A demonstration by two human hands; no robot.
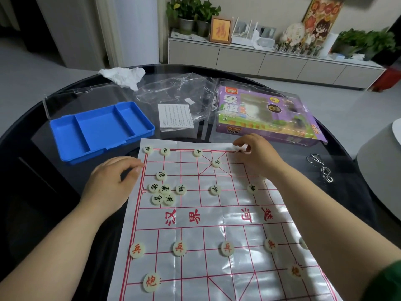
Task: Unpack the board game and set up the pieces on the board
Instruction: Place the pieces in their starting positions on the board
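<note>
A white plastic board sheet (230, 220) with red grid lines lies on the dark round table. Pale round pieces with black characters stand along its far rows, and several are bunched in a cluster (161, 192) near the left side. Red-lettered pieces (180, 248) stand in a row on the near half. My left hand (110, 183) rests at the board's left edge, fingers loosely curled, fingertips touching the sheet. My right hand (256, 157) reaches to the far right of the back row, its fingertips pinching a pale piece that is mostly hidden.
A blue compartment tray (102, 129) with a clear lid (65, 101) sits at the far left. Behind the board lie a leaflet (175, 118), a clear plastic bag (173, 90), a crumpled tissue (123, 77) and the purple game box (260, 114). Metal rings (321, 168) lie at the right.
</note>
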